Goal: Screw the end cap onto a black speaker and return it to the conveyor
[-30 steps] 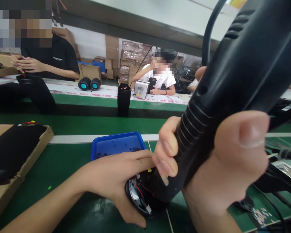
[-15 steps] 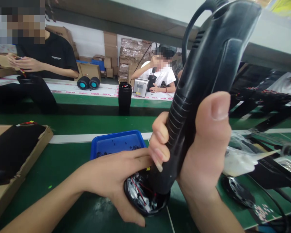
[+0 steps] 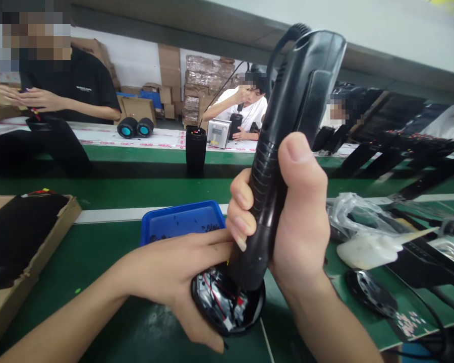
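The right hand (image 3: pixel 302 212) was wrapped around the driver (image 3: pixel 297 101), whose lower end stood over the wired shell (image 3: pixel 211 302) on the worktop (image 3: pixel 144 327). The left hand (image 3: pixel 177 264) gripped the shell's rim, thumb spread from fingers. The driver's tip could not be made out. Doing this well likely called for a straighter driver, a firm left hold and wires (image 3: pixel 220 304) clear of the tip. Red print on the far strip (image 3: pixel 172 142) seemed to read "anko"; a co-worker's shirt (image 3: pixel 91 75) bore lettering too small to read.

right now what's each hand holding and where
Right hand: black cylindrical tool, around its ribbed grip. Left hand: round black wired housing, by its rim.
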Available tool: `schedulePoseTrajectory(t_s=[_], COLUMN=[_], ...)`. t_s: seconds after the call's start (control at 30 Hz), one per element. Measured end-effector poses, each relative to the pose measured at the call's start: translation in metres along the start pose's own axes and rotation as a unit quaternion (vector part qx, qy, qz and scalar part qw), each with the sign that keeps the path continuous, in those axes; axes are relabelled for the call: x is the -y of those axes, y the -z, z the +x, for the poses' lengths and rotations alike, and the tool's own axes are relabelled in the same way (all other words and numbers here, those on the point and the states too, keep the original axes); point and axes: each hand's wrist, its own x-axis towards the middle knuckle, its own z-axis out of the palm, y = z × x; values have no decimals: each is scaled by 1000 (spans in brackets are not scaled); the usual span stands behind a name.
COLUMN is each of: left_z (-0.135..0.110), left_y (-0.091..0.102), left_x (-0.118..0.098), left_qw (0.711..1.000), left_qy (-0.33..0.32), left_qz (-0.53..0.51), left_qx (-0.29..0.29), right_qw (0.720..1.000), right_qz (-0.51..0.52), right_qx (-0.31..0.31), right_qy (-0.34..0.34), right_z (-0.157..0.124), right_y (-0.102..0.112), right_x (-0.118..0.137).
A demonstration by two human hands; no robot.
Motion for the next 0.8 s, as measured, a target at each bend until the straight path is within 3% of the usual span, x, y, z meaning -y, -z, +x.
schedulePoseTrajectory(t_s=[0.3,0.5,0.7,0.8], left_z=[2,2,2,2], left_y=[2,1,-1,0], left_x=[-3,-7,-5,-5], left_qw=[1000,999,999,999], left_qy=[7,31,15,17], left_qz=[-9,-11,-34,-31], left_qx=[3,-1,-12,-10], right_qw=[1000,994,991,993], right_qz=[-2,-53,-35,-8], right_qx=[-2,-90,-105,-89], right_qy=[18,44,-69,-74], right_z=[-1,-3,3,8], right_y=[4,6,10,12], right_x=[4,4,-1,-4])
